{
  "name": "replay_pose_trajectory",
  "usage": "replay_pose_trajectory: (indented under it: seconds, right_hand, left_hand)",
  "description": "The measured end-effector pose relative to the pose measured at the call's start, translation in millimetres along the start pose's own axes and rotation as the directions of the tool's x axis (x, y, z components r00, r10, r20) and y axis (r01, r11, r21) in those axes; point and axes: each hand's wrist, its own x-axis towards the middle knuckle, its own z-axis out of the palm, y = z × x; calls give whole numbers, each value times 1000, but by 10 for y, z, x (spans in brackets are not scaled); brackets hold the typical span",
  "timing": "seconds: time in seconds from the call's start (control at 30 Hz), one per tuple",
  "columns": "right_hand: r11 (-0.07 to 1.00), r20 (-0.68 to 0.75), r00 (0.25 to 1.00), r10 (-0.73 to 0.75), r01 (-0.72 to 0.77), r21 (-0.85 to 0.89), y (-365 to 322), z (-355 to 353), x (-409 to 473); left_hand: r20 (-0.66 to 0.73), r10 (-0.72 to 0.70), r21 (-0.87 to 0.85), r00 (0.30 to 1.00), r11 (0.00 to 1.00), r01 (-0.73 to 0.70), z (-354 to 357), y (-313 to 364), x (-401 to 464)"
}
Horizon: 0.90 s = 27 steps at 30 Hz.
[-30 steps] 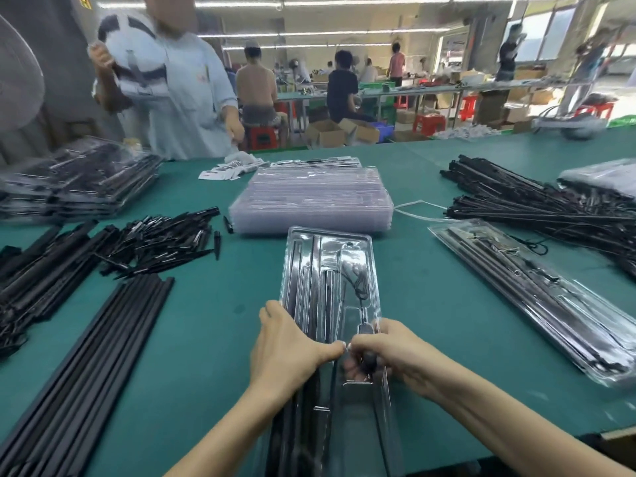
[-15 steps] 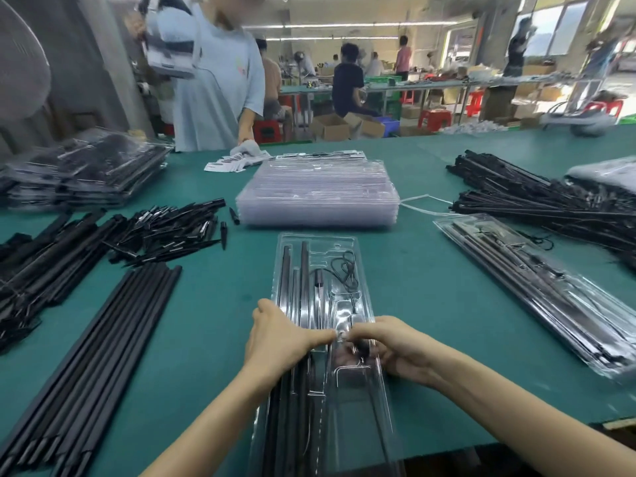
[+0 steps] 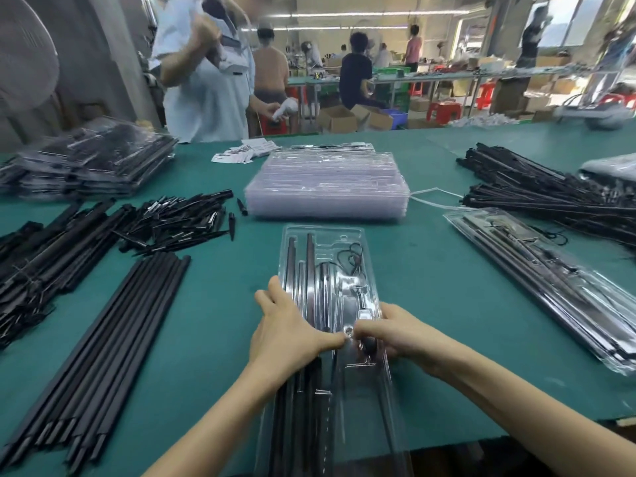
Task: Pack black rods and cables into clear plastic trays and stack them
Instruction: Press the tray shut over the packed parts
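A long clear plastic tray [image 3: 323, 235] lies lengthwise before me on the green table [image 3: 430, 304]. Black rods [image 3: 309, 256] fill its left channels and a coiled black cable [image 3: 352, 259] sits in its far right pocket. My left hand [image 3: 285, 328] rests over the tray's left side, thumb pointing inward at the middle. My right hand [image 3: 395, 333] meets it from the right, fingers curled and pinching at the tray's middle near a small black part [image 3: 370, 344]. The tray under both hands is hidden.
A stack of empty clear trays [image 3: 327, 187] stands behind. Loose long rods [image 3: 103, 356] lie left, short black pieces [image 3: 175, 222] beyond them. Packed trays [image 3: 550, 284] lie right, a packed stack [image 3: 89, 160] far left, rod-and-cable bundles [image 3: 550, 197] far right. A person [image 3: 206, 80] stands across the table.
Both hands have stayed pressed together on the tray's middle. The view has tilted, so the tray's far end shows more. The person across has shifted and raised an arm.
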Motion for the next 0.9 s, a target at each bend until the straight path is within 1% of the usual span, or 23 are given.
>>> replay_pose_trajectory:
  seconds: [0.07,0.13,0.27,0.37,0.47,0.63,0.83,0.9]
  right_hand:
    - [999,-68,998,-7,9,35,5,3,-9]
    - [993,-99,995,-13,24,115,17,12,-26]
    - [937,-113,994,-6,45,346,89,31,-24]
    - [906,-133,991,13,44,420,104,73,-19]
    - [899,-196,981,-9,94,428,95,111,-24]
    - [912,-299,953,-40,157,379,90,186,-34]
    - [939,-379,925,-38,163,303,52,236,-50]
    - [944,-364,931,-24,141,298,50,224,-61]
  left_hand:
    - [-23,33,10,999,999,-33,-19,27,-21]
    - [-37,62,6,997,998,-62,-37,48,-43]
    - [-69,102,-3,992,995,-102,-72,73,-99]
    - [-84,116,3,990,993,-117,-86,85,-121]
    - [-89,111,-9,990,994,-112,-93,88,-115]
    - [-89,98,-15,991,995,-99,-84,85,-102]
    - [-92,103,44,990,994,-99,-68,96,-102]
    - [-91,101,56,991,994,-97,-69,103,-103]
